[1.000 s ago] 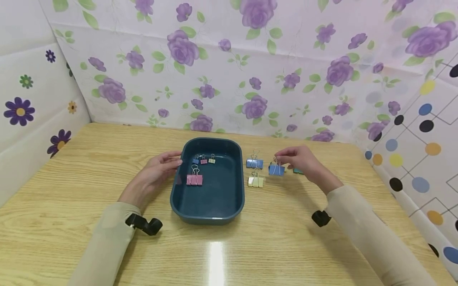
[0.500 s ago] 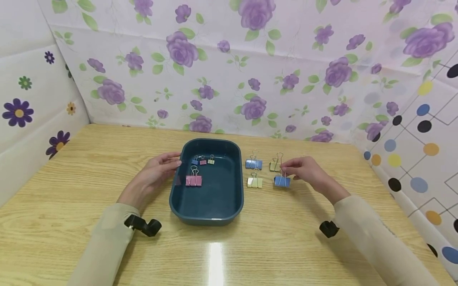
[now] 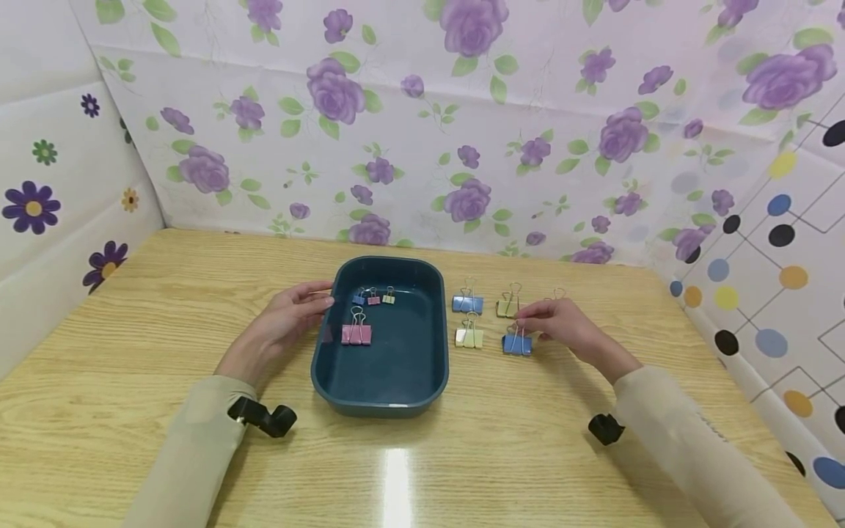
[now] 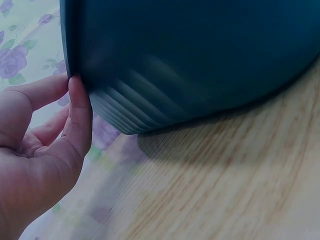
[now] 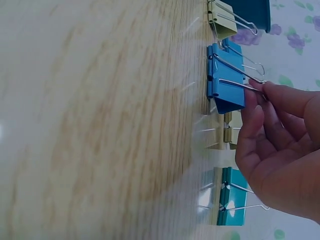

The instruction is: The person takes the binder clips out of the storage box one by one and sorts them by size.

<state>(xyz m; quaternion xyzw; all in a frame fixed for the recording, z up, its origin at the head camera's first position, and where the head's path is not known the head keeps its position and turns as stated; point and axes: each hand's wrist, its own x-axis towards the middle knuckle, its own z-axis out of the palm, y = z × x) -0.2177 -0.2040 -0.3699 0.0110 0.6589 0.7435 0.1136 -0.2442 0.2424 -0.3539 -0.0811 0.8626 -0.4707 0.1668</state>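
Note:
My left hand [image 3: 293, 315] is at the left side of a dark teal plastic tray [image 3: 379, 405]; in the left wrist view its thumb and a finger pinch the tray's rim. My right hand [image 3: 561, 326] pinches the wire handle of a blue binder clip [image 3: 517, 345], which stands on the table in front of a yellow clip [image 3: 507, 307]. In the right wrist view a teal green clip [image 5: 233, 197] stands beyond my curled fingers. Left of the held clip are another blue clip [image 3: 467, 304] and a pale yellow clip [image 3: 469, 337].
Inside the tray stand a large pink binder clip [image 3: 356, 335] and small blue [image 3: 359, 299], pink [image 3: 373, 300] and yellow [image 3: 389, 298] ones. The wooden table [image 3: 515, 455] ends at a flowered cloth wall [image 3: 422, 183] behind.
My right hand has brought the blue clip toward me, from the back row to a place before the yellow clip. The left hand stays at the tray.

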